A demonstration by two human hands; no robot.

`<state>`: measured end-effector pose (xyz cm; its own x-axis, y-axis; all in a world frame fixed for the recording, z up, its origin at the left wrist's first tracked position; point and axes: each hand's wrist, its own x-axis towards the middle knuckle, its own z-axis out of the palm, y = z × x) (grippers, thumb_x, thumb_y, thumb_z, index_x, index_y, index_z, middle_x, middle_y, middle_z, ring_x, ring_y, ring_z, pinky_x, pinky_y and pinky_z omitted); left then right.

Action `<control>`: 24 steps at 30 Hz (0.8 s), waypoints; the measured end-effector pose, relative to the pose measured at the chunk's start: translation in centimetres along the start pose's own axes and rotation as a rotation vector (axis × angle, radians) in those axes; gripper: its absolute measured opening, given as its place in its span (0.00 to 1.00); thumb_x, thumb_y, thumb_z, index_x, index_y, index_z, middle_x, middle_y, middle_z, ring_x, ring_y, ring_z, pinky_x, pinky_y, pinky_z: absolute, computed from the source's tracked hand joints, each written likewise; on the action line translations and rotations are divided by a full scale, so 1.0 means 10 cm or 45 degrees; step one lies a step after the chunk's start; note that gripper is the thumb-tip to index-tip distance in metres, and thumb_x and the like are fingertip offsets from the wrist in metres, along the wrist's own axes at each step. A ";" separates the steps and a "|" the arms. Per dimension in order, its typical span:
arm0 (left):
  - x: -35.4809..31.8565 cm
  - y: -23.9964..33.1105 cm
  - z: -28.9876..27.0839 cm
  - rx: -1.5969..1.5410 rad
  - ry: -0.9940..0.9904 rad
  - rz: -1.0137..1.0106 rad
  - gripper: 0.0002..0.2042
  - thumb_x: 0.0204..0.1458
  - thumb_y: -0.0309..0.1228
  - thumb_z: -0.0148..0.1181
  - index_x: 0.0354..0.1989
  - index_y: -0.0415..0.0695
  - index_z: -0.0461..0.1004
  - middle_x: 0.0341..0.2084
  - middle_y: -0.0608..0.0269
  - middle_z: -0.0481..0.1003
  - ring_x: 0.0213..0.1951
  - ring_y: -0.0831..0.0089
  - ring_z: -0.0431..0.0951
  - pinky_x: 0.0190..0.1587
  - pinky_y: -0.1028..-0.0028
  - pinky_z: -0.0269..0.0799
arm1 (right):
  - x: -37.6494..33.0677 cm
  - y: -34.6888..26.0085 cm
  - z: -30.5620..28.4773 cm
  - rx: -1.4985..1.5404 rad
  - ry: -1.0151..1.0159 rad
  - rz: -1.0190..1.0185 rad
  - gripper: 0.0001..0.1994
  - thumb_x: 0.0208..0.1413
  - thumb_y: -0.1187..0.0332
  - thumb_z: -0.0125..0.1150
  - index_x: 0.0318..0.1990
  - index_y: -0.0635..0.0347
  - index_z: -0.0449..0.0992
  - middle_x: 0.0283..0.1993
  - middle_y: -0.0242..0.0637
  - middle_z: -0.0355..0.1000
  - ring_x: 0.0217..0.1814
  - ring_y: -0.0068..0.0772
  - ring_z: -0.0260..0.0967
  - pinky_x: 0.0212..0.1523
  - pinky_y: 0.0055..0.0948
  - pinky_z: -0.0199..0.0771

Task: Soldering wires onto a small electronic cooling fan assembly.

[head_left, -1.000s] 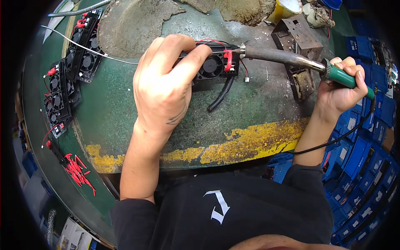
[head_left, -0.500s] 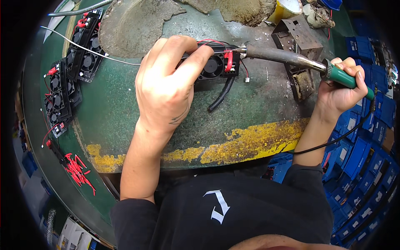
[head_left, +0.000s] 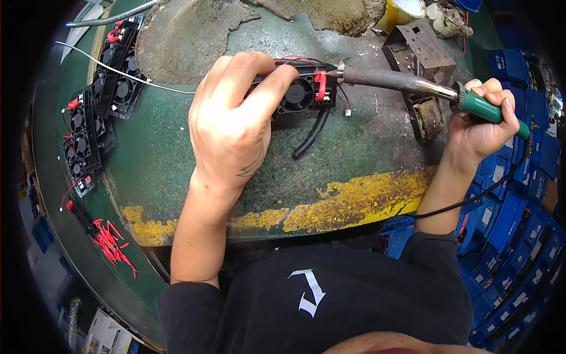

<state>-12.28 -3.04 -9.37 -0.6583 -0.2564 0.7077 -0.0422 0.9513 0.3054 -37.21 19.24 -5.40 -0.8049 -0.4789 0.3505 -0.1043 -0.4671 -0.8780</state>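
Note:
My right hand (head_left: 484, 124) is closed around the green handle of a soldering iron (head_left: 407, 81), whose tip points left at the end of a black fan assembly (head_left: 296, 94). Red sleeving and red wires lie at that end, close beside the tip. Over the fan assembly's left part, my left hand (head_left: 236, 115) pinches a thin silvery solder wire (head_left: 127, 75). The wire trails off to the upper left, and its front end runs toward the iron's tip. My palm hides much of the assembly. A thick black cable (head_left: 312, 138) hangs from it toward me.
More fan assemblies (head_left: 79, 138) lie at the left, near a pile of red sleeves (head_left: 112, 245). A rusty metal iron stand (head_left: 421, 65) is at the back right. Worn grey sheets (head_left: 183, 41) cover the far bench. Blue bins (head_left: 519, 218) fill the right side.
The whole scene has shifted very slightly left in the view. Both hands keep their grips, and the iron's tip stays at the same end of the fan assembly.

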 end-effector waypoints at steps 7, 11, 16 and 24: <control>0.00 0.01 0.00 0.001 -0.012 0.003 0.13 0.39 0.21 0.62 0.36 0.42 0.83 0.31 0.64 0.75 0.32 0.65 0.77 0.34 0.68 0.74 | -0.01 0.00 0.02 0.003 0.025 -0.030 0.14 0.59 0.63 0.51 0.25 0.62 0.70 0.28 0.39 0.65 0.31 0.34 0.63 0.36 0.31 0.65; 0.01 0.01 0.00 -0.005 -0.014 0.004 0.13 0.39 0.21 0.63 0.36 0.42 0.83 0.32 0.63 0.75 0.32 0.65 0.77 0.35 0.67 0.75 | 0.00 0.00 0.03 0.022 0.066 -0.044 0.14 0.59 0.62 0.51 0.25 0.62 0.70 0.28 0.38 0.64 0.31 0.34 0.63 0.35 0.31 0.65; 0.00 0.01 0.00 -0.005 -0.017 -0.007 0.13 0.38 0.21 0.63 0.36 0.43 0.83 0.32 0.64 0.75 0.32 0.65 0.77 0.35 0.67 0.75 | -0.01 -0.01 0.01 -0.022 0.017 -0.011 0.14 0.59 0.62 0.51 0.25 0.62 0.70 0.28 0.38 0.64 0.31 0.34 0.63 0.34 0.30 0.65; 0.00 0.01 0.00 -0.003 -0.013 -0.011 0.13 0.38 0.21 0.63 0.35 0.43 0.83 0.31 0.64 0.75 0.32 0.65 0.77 0.34 0.67 0.75 | -0.01 0.01 0.08 -0.012 0.113 -0.044 0.14 0.59 0.62 0.50 0.25 0.61 0.69 0.28 0.38 0.64 0.31 0.34 0.63 0.31 0.28 0.64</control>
<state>-12.29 -2.95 -9.37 -0.6656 -0.2632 0.6984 -0.0461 0.9485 0.3134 -36.70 18.64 -5.30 -0.8492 -0.3948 0.3507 -0.1380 -0.4750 -0.8691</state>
